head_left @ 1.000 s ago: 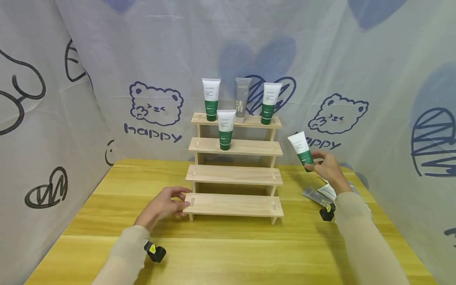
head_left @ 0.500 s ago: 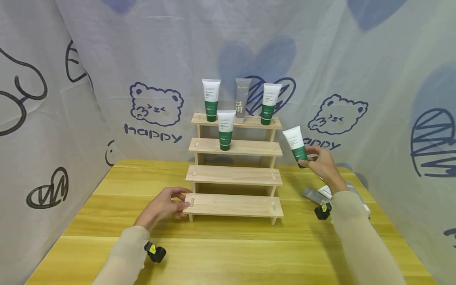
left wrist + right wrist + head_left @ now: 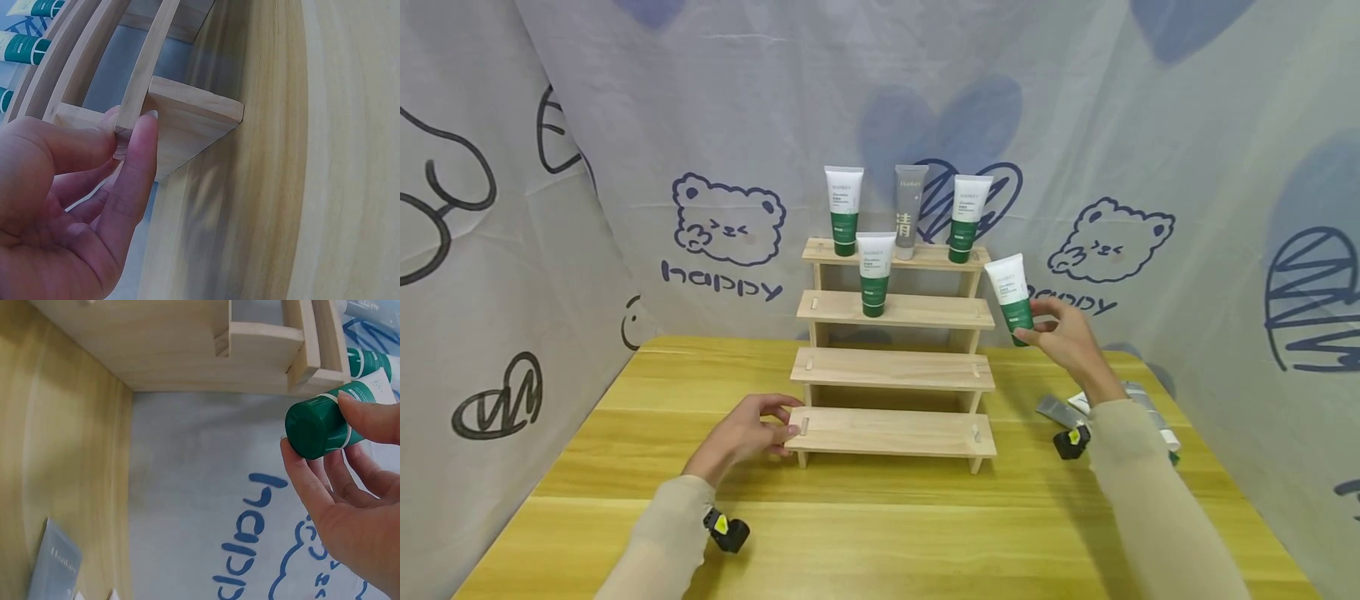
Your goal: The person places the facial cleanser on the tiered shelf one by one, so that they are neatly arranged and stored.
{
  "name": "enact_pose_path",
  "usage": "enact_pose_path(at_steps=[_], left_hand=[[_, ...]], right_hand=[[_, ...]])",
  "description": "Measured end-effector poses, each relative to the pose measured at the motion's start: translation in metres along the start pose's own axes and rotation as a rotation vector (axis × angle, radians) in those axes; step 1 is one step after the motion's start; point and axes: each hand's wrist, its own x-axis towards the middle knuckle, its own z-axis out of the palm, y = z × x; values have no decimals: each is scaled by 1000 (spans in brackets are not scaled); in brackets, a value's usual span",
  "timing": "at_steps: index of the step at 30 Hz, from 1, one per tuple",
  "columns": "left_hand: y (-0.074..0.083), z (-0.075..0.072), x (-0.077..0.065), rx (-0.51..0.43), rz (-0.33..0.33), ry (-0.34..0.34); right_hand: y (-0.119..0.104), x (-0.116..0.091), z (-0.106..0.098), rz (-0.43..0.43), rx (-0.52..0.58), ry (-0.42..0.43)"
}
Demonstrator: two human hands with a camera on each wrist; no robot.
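My right hand [image 3: 1067, 337] holds a white and green squeeze tube [image 3: 1009, 292] by its green cap end, tilted in the air just right of the wooden tiered rack [image 3: 891, 369]. In the right wrist view the thumb and fingers pinch around the green cap [image 3: 307, 430]. My left hand [image 3: 751, 429] grips the left end of the rack's lowest shelf; the left wrist view shows thumb and finger pinching the board's end [image 3: 134, 103]. On the top shelf stand a white-green tube [image 3: 844, 208], a grey tube [image 3: 910, 208] and another white-green tube [image 3: 968, 217]. One more tube [image 3: 875, 273] stands on the second shelf.
Several tubes lie on the table at the right, among them a grey tube [image 3: 1060, 412], partly hidden by the right forearm. A printed cloth [image 3: 722, 100] hangs behind and beside the wood-grain table [image 3: 865, 533].
My right hand has carried the white-green tube left and slightly up, closer to the rack, and the tube is now more upright. The left hand stays on the lowest shelf.
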Motion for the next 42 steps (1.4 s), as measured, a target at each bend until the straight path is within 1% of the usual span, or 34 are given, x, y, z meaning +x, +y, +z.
enact_pose_path(at_steps=[4,11,17,18,21,26,30,38,42], left_hand=[[0,0,0,5,5,-1],[0,0,1,-4,3,-5],[-1,0,2,-15,-9,-3],[-1,0,2,-11,-3,-7],[-1,1,2,-14,-5,-3],[0,0,2,-1,9,1],[0,0,2,-3,14,-2],[0,-1,1,7,14,-11],[1,-1,1,-1,10,-10]], right_hand=[[-7,-1,0,-22,29,5],[-18,-1,3,-28,76,21],[-26,-2,8,-54,129,15],[-28,-2,10,-59,134,14],[-32,-1,13,-71,138,16],[-40,1,20,-89,151,26],[-45,3,26,-100,180,25],[-50,5,39,-94,218,12],[-50,7,46,-98,237,14]])
